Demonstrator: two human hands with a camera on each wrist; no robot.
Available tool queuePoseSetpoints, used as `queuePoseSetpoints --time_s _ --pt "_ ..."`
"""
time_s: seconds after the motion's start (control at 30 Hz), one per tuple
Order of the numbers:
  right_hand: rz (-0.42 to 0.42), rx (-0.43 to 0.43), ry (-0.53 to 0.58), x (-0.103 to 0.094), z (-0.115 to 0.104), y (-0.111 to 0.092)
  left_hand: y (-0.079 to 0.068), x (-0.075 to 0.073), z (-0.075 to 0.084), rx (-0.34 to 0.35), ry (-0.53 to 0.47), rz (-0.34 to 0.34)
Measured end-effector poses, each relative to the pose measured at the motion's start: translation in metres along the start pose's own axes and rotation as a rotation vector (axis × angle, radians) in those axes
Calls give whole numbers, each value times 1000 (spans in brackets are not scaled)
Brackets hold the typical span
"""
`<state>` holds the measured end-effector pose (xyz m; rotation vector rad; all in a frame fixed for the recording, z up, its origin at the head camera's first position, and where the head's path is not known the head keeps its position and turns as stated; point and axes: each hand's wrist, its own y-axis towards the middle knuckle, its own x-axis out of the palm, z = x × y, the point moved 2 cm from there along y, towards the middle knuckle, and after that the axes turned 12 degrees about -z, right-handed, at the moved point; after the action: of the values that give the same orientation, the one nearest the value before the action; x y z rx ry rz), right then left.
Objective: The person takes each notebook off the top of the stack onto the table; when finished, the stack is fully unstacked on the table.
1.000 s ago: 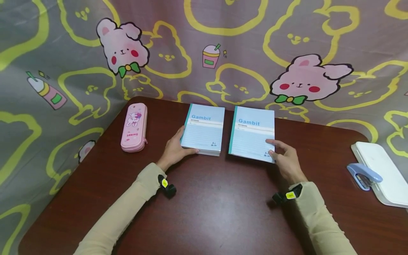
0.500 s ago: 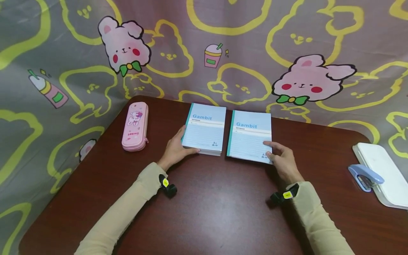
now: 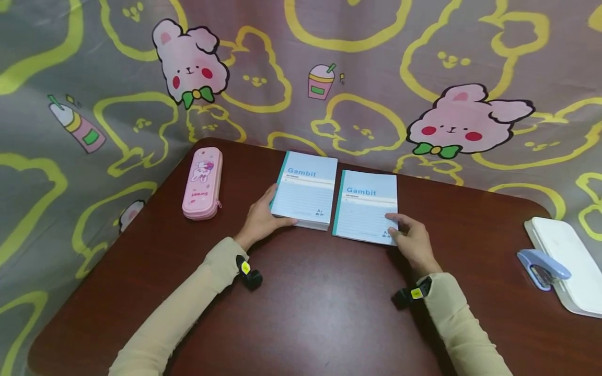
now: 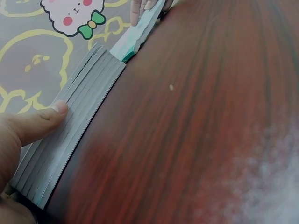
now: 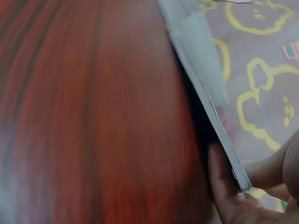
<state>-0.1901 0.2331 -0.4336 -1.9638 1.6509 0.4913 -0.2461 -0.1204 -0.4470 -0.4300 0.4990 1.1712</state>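
Note:
In the head view, a thick stack of light blue "Gambit" notebooks (image 3: 305, 190) lies near the table's back edge. My left hand (image 3: 260, 216) grips its near left corner, fingers along the spine side and thumb (image 4: 51, 116) against the layered front edges. Right beside the stack is a thinner "Gambit" notebook (image 3: 364, 206) with a green spine. My right hand (image 3: 414, 240) pinches its near right corner, thumb on top and fingers below. In the right wrist view, dark shadow shows under this notebook's edge (image 5: 210, 112), which is raised off the table at the held corner.
A pink pencil case (image 3: 202, 183) lies left of the stack. At the far right, a blue stapler (image 3: 543, 266) leans over the edge of a white case (image 3: 569, 266). A printed curtain (image 3: 367, 68) hangs behind the brown table (image 3: 301, 313).
My right hand has brought the thinner notebook left and toward me, so the gap to the stack is narrower. My left hand stays on the stack.

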Motion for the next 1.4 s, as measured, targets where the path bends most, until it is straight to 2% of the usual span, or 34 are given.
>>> queuePoseSetpoints --time_s 0.13,0.27,0.37,0.53,0.63,0.73,0.97,1.03,1.13,1.27,1.4 --pt "33 -82 -211 -2 -7 -1 1 0 3 1 -1 4" --pt "43 -151 -314 -2 -11 -1 2 0 3 5 4 8" --pt "47 -156 -366 -1 -13 -2 2 0 4 13 5 5" --pt "16 -114 -426 -2 -16 -2 1 -1 4 14 -1 -2" --pt "-4 -98 -432 -3 -19 -2 1 -1 5 19 1 -1" --pt "15 -96 -412 -3 -20 -2 1 -2 5 19 2 0" --pt "199 -155 -333 1 -31 3 0 -1 5 7 6 -6" --pt "217 -160 -298 4 -38 6 0 -1 5 8 10 -5" --pt "187 -134 -245 8 -50 11 0 -2 4 4 13 -1" --pt "97 -78 -185 18 -66 19 0 -2 4 -4 12 0" --pt "-10 -77 -147 32 -81 28 0 -1 3 -14 13 2"
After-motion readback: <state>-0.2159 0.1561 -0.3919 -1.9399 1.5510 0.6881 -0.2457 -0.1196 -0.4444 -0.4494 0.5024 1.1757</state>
